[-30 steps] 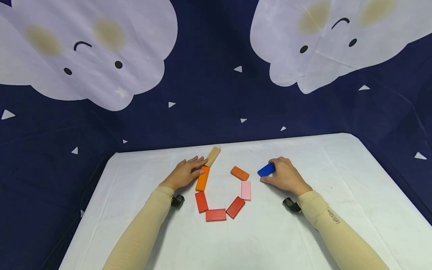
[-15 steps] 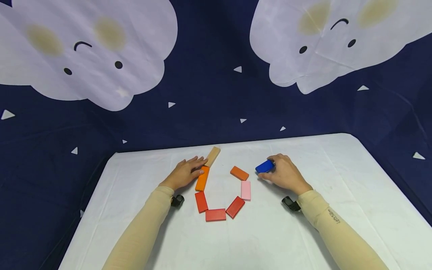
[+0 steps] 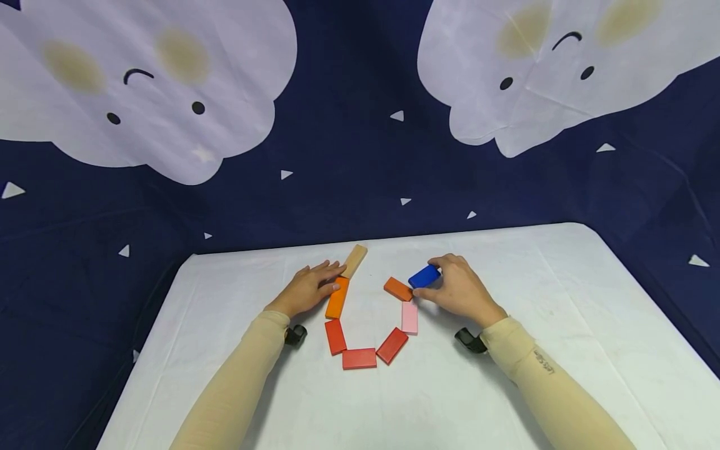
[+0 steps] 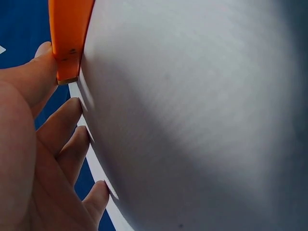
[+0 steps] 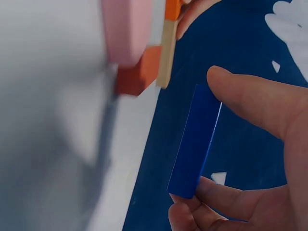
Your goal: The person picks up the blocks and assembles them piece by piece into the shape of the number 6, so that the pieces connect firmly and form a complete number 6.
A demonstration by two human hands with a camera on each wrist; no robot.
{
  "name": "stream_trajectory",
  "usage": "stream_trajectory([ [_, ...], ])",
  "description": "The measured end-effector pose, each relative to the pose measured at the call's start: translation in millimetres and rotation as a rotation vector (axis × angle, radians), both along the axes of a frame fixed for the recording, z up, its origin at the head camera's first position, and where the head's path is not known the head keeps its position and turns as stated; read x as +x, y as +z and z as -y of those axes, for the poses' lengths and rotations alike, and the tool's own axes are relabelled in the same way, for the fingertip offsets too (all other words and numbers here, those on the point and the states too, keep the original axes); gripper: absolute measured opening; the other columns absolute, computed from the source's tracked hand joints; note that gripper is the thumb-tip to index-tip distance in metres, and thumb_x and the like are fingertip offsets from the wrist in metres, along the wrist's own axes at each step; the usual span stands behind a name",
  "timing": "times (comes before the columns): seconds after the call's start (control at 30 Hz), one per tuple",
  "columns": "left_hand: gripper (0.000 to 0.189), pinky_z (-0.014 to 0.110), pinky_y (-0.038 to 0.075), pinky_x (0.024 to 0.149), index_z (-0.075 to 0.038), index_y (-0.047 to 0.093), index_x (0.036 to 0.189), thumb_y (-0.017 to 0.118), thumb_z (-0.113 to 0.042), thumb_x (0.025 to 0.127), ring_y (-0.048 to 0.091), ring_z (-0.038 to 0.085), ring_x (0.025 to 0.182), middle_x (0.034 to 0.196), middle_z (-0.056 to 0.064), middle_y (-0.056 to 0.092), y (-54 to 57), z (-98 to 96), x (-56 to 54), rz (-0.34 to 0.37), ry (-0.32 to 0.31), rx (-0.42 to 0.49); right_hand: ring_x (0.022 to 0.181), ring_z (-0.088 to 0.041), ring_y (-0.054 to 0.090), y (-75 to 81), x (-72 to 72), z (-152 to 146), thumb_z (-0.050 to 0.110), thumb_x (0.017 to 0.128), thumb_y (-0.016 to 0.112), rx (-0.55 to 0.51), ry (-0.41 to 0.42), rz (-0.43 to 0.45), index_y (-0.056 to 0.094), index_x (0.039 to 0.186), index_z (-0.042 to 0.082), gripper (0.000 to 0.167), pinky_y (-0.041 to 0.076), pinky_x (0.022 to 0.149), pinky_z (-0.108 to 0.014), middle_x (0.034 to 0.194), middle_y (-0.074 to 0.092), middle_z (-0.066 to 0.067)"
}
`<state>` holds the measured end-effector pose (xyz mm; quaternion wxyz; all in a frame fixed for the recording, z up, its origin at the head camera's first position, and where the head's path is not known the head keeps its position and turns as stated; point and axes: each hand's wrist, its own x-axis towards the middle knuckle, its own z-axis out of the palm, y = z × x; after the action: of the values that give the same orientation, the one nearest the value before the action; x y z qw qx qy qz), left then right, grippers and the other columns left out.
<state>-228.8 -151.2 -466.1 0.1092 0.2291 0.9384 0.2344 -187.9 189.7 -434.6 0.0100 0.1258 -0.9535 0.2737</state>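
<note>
My right hand [image 3: 460, 289] pinches a blue block [image 3: 424, 276] between thumb and fingers, just right of a dark orange block [image 3: 398, 289]. In the right wrist view the blue block [image 5: 195, 142] is held off the white surface, thumb at one end and fingers at the other. My left hand [image 3: 306, 289] lies with fingers spread at the left side, thumb against a bright orange block [image 3: 337, 298] and fingertips by a natural wood block [image 3: 354, 260]. In the left wrist view the thumb touches the end of the orange block [image 4: 71, 38]; the other fingers stay loosely extended.
An open ring of blocks continues with a red block [image 3: 335, 337] at left, another red block [image 3: 359, 359] at the bottom, a third red block [image 3: 392, 345], and a pink block [image 3: 410, 318] at right. The white table [image 3: 315, 412] ends at a dark blue cloth backdrop [image 3: 337, 206].
My right hand has lifted the blue block and carried it left, close to the dark orange block. The left hand and the other blocks have stayed in place.
</note>
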Motion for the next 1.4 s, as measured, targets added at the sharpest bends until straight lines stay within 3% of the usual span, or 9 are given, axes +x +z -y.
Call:
stream_trajectory([
  [0.23,0.051,0.057,0.013,0.122,-0.020,0.046,0.153,0.055,-0.033,0.104,0.027,0.026,0.150,0.158,0.005,0.040,0.3,0.3,0.3,-0.006,-0.001,0.003,0.117,-0.036,0.054,5.6,4.1,24,0.041,0.078,0.085,-0.019,0.028,-0.027,0.062,0.128,-0.007,0.073,0.050,0.098,-0.049,0.126,0.062,-0.022],
  [0.5,0.051,0.057,0.013,0.121,-0.021,0.046,0.153,0.055,-0.034,0.104,0.028,0.026,0.150,0.157,0.004,0.040,0.2,-0.7,0.1,-0.009,-0.001,-0.004,0.108,-0.031,0.056,3.9,8.7,49,0.041,0.074,0.088,-0.026,0.066,-0.059,0.064,0.124,-0.007,0.073,0.054,0.090,-0.043,0.117,0.065,-0.017],
  [1.0,0.051,0.057,0.013,0.122,-0.022,0.045,0.153,0.054,-0.035,0.105,0.026,0.025,0.151,0.158,0.004,0.040,0.0,-0.1,-0.7,0.002,0.004,-0.012,0.107,-0.028,0.056,2.9,17.2,90,0.045,0.075,0.087,0.065,0.102,-0.032,0.065,0.126,-0.002,0.073,0.055,0.091,-0.039,0.118,0.065,-0.015],
  [1.4,0.051,0.058,0.014,0.121,-0.019,0.046,0.153,0.054,-0.033,0.105,0.028,0.027,0.150,0.158,0.006,0.040,0.7,-0.9,-0.2,-0.014,-0.001,-0.012,0.107,-0.030,0.058,-3.9,13.9,108,0.046,0.074,0.088,0.151,0.202,-0.004,0.067,0.124,-0.004,0.073,0.054,0.092,-0.041,0.119,0.066,-0.018],
])
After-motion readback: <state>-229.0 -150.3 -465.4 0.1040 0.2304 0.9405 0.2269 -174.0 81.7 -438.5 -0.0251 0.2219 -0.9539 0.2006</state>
